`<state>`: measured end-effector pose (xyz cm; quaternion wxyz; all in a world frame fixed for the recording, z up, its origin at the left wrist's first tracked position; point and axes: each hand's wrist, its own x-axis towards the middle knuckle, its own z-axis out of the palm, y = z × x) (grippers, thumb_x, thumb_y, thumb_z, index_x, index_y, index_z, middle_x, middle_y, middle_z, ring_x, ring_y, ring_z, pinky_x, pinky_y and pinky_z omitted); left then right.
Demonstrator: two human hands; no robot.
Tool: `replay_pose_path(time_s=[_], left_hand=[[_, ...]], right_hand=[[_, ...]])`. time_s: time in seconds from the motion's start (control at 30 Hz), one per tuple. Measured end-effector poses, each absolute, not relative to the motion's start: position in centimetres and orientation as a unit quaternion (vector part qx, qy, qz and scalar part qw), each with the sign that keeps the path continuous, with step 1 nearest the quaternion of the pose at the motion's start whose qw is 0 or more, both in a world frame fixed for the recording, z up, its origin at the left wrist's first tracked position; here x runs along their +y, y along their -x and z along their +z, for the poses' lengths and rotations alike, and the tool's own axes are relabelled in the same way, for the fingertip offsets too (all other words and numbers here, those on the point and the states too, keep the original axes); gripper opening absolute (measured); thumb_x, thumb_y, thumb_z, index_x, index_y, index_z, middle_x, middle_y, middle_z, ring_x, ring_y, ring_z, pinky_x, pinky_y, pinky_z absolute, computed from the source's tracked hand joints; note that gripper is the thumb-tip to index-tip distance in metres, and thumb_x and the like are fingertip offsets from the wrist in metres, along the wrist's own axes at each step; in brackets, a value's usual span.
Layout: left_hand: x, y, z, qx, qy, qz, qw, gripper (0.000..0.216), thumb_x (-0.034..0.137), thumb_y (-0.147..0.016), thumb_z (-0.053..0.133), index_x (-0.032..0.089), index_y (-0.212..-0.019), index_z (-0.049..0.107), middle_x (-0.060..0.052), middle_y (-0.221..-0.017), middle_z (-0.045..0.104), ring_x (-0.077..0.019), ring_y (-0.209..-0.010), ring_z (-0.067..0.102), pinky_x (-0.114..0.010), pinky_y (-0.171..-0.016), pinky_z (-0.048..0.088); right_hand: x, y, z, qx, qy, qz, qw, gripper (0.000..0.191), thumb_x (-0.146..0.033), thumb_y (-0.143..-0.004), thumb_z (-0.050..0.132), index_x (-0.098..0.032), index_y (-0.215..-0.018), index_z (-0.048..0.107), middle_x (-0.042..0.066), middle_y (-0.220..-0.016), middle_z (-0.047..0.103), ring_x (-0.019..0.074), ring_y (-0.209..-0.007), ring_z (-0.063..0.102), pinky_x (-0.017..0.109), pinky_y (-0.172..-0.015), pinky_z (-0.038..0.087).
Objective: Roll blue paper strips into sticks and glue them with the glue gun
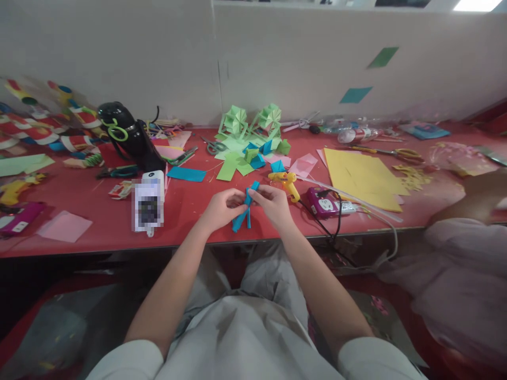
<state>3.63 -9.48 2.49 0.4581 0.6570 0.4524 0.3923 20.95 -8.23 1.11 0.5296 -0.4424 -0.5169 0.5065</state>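
A folded strip of blue paper (240, 220) is held between both hands just above the front edge of the red table (190, 216). My left hand (224, 208) grips its left side, the fingers bent round it. My right hand (271, 203) pinches its upper end between thumb and fingers. One narrow flap of the paper hangs down below the fingers. Right behind my right hand lies a yellow glue gun (287, 183). Beyond my hands are light green paper pieces (233, 166) and small folded blue paper pieces (258, 161).
Two green folded-paper models (235, 120) stand by the wall, scissors (214, 145) beside them. A black bottle (127, 137) and a phone (148, 206) are at left. Yellow sheets (356, 177) and a purple power strip (321, 202) lie right. A co-worker's arm (467, 198) rests far right.
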Motion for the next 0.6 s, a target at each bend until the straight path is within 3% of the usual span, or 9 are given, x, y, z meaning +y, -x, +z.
replay_pose_path(time_s=[0.3,0.43,0.6], left_hand=[[-7.2,-6.7,0.5,0.437,-0.59,0.374,0.566,0.042,0.021,-0.072,0.077,0.022,-0.101,0.047,0.003,-0.084,0.06,-0.0139,-0.065,0.066,-0.03,-0.058,0.059],[-6.2,-8.0,0.2,0.456,-0.589,0.382,0.547,0.043,0.016,-0.072,0.075,0.023,-0.103,0.046,0.005,-0.084,0.054,-0.0094,-0.059,0.06,-0.029,-0.057,0.059],[-5.4,-8.4,-0.1,0.457,-0.595,0.38,0.54,0.037,0.013,-0.075,0.07,0.023,-0.104,0.049,0.005,-0.083,0.054,-0.0108,-0.061,0.062,-0.029,-0.058,0.059]], right_hand=[[-5.9,-23.3,0.5,-0.62,0.461,0.448,0.45,0.035,-0.052,-0.08,0.07,-0.017,-0.081,0.071,0.002,-0.067,0.066,0.0166,-0.061,0.058,0.029,-0.057,0.047],[-4.9,-24.5,-0.5,-0.641,0.484,0.42,0.422,0.031,-0.046,-0.081,0.068,-0.017,-0.089,0.072,0.006,-0.079,0.073,0.0212,-0.07,0.065,0.032,-0.062,0.052],[-5.3,-25.0,-2.1,-0.567,0.499,0.494,0.432,0.034,-0.041,-0.073,0.073,-0.017,-0.098,0.071,0.006,-0.078,0.072,0.0222,-0.067,0.067,0.035,-0.059,0.057]])
